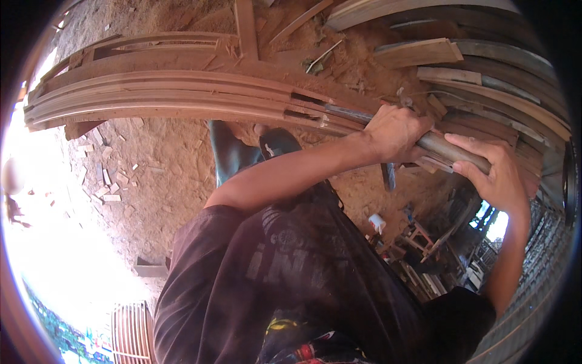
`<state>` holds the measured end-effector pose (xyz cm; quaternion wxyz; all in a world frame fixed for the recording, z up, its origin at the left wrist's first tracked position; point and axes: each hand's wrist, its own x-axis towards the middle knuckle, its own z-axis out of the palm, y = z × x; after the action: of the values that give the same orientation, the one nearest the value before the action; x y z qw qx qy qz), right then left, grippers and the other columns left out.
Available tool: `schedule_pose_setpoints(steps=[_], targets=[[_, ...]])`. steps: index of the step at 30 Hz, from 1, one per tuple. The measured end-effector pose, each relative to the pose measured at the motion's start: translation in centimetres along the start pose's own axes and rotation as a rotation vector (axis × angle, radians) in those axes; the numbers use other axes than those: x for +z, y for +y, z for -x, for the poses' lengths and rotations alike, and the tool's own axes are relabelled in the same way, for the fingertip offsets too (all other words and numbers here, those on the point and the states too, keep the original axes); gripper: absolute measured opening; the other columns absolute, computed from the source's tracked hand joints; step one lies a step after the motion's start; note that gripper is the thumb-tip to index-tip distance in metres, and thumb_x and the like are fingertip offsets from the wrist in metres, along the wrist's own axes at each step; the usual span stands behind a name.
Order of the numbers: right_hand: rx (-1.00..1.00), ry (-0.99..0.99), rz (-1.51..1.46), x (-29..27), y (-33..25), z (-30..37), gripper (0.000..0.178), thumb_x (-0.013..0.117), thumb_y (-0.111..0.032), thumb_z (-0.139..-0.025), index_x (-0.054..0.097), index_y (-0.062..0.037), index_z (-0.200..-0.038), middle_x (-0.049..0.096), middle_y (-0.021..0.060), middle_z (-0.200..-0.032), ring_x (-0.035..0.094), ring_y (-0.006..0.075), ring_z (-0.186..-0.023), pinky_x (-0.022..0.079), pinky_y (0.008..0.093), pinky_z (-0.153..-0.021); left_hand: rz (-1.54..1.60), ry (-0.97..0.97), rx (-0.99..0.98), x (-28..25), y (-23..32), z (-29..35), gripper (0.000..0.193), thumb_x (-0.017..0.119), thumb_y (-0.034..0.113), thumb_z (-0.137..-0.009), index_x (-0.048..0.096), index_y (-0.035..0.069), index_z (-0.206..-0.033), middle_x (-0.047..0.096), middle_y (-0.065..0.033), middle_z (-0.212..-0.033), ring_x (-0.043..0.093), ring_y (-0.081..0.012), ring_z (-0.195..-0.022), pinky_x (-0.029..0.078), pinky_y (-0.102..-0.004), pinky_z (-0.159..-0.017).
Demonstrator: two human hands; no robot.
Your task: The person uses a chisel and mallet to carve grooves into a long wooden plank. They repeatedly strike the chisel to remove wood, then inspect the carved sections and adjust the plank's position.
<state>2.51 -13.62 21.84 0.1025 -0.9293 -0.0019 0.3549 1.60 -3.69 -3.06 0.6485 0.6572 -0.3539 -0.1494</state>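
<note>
My left hand is wrapped round the front part of a chisel, whose narrow metal blade points left. My right hand grips the rear of its thick round wooden handle, thumb and fingers on either side. The blade lies low along a long grooved wooden piece, its tip close to a dark slot cut in the wood. A second slot sits just nearer to me. Whether the tip touches the wood, I cannot tell. The wood beneath my hands is partly hidden.
Stacked boards crowd the far right. An upright wooden post meets the far side of the workpiece. Small offcuts litter the sandy ground at left. A white cup-like container and a small wooden frame are at lower right.
</note>
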Motion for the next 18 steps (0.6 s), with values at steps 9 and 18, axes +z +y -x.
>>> schedule_pose_setpoints(steps=[9, 18], targets=[[0.017, 0.05, 0.072, 0.0, -1.4, -1.2, 0.035, 0.079, -0.012, -0.089, 0.08, -0.005, -0.123, 0.081, 0.0219, -0.105, 0.08, 0.0334, -0.098, 0.06, 0.0407, -0.089, -0.079, 0.085, -0.093, -0.4, -0.5, 0.7, 0.038, 0.083, 0.032, -0.075, 0.074, 0.016, -0.108, 0.077, -0.012, -0.091, 0.077, -0.0379, -0.085, 0.06, -0.0521, -0.075], [-0.085, 0.232, 0.373, 6.9, -3.2, -3.0, 0.034, 0.083, -0.024, -0.089, 0.082, -0.0173, -0.123, 0.078, 0.0138, -0.095, 0.077, 0.0334, -0.079, 0.059, 0.0437, -0.069, -0.078, 0.07, -0.009, -1.8, -3.6, 3.6, 0.034, 0.084, 0.032, -0.069, 0.073, 0.014, -0.097, 0.074, -0.0124, -0.079, 0.075, -0.0386, -0.079, 0.06, -0.0515, -0.069]])
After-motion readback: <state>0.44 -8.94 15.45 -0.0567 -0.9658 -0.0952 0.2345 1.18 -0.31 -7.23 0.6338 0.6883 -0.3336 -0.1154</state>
